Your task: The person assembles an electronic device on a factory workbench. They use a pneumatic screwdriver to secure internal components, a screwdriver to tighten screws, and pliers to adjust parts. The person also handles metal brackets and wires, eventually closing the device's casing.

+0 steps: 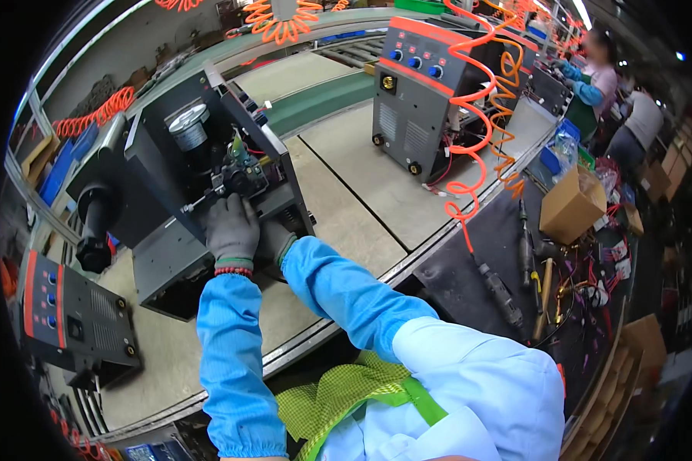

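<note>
A dark grey welding machine [158, 165] stands with its side open on the bench in front of me. Inside it are a silver round canister-like motor [188, 127] and a wire-feed unit [242, 173] with thin wires. My left hand [233, 228], in a grey glove, is closed at the lower part of the wire-feed unit; what its fingertips grip, if anything, is hidden. Just right of it, my right hand [275, 237], gloved too, reaches in under the feed unit beside the front panel. The housing and the left hand hide its fingers.
A second welding machine [419, 96] stands farther right, another [77, 315] at the near left. Orange coiled hoses [477, 131] hang over the bench, one ending at a power screwdriver [501, 296]. A cardboard box [573, 203] and loose wires lie right. A co-worker [596, 84] works beyond.
</note>
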`<state>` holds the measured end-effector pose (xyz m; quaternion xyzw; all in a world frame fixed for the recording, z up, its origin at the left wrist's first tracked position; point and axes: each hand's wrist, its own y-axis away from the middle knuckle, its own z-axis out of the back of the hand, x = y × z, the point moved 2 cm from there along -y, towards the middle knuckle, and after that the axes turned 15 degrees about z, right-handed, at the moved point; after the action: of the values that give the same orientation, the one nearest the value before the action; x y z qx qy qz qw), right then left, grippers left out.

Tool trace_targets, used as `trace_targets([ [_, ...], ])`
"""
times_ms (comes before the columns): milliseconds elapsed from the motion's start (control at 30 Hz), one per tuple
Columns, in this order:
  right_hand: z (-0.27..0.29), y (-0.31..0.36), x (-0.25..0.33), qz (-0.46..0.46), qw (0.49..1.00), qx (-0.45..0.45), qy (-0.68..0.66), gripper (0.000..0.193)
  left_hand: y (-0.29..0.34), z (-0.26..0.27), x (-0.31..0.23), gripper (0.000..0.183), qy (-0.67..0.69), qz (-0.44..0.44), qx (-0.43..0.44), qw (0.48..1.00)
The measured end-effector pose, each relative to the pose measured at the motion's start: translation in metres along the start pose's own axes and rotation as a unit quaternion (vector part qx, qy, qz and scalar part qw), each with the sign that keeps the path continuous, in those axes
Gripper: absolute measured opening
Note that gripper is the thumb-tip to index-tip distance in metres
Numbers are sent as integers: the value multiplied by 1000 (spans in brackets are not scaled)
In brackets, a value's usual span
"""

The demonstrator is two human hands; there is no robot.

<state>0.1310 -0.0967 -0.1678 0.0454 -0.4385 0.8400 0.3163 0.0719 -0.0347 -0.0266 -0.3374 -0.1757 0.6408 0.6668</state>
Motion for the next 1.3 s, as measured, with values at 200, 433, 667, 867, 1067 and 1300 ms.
trace_targets([
  [200,20,-8,14,-4,998,65,15,31,-1,3,4,25,-13,-1,5,1000],
  [433,21,-11,18,-7,998,58,12,28,0,2,4,25,-1,-23,-22,1000],
  [667,23,-15,18,-15,997,79,-21,28,1,1,3,25,1,-33,-32,999],
  [867,21,-13,21,-32,993,108,-37,28,1,0,9,26,-17,-22,-16,999],
  [1067,26,-18,26,-21,995,88,-40,29,1,4,5,27,-20,-19,-13,1000],
  [1300,37,-14,29,-21,997,54,-43,30,2,2,6,29,-11,-18,4,1000],
])
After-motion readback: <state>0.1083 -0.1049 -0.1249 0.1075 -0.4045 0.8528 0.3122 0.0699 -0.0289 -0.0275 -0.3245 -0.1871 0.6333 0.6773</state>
